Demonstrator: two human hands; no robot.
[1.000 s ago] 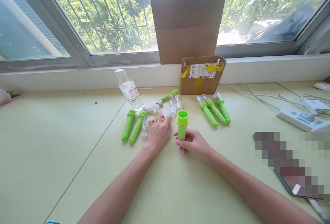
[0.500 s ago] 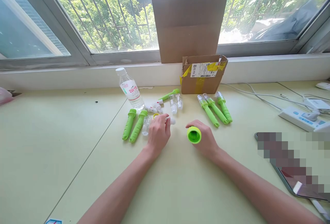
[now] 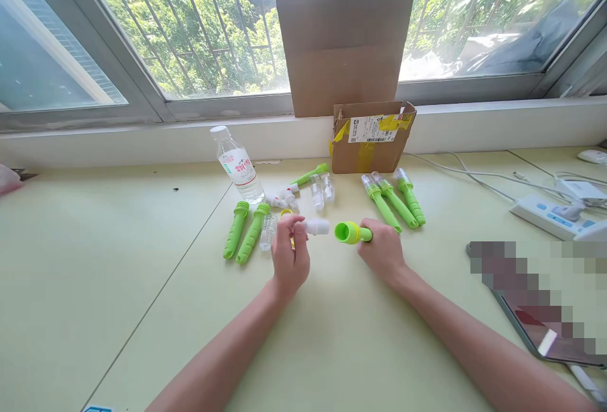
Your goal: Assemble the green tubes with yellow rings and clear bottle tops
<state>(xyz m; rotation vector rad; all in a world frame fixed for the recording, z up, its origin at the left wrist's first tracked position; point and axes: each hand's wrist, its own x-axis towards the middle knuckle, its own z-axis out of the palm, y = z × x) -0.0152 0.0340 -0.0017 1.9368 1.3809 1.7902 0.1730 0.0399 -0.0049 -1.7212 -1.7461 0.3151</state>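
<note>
My left hand (image 3: 290,251) pinches a white cylindrical insert (image 3: 318,227), its plain end pointing right. A green handle (image 3: 348,233) with a yellow ring round its hollow mouth is gripped in my right hand (image 3: 383,246); the mouth faces left towards the insert, a small gap apart. Left of my left hand lie a clear ribbed cap (image 3: 268,232) and two green handles (image 3: 236,230) with threaded tops. Partly hidden behind my left fingers is a yellow ring (image 3: 285,213). Farther back are white inserts (image 3: 276,201), clear caps (image 3: 317,193) and another green handle (image 3: 310,174).
Several green handles with clear caps (image 3: 386,200) lie at right, before an open cardboard box (image 3: 365,156). A water bottle (image 3: 239,169) stands back left. A power strip (image 3: 545,221), cables and a phone (image 3: 526,317) occupy the right side.
My left hand has lifted slightly, bringing the white insert into clearer view. My right hand has moved a little right and turned the green handle's mouth from facing me towards the left.
</note>
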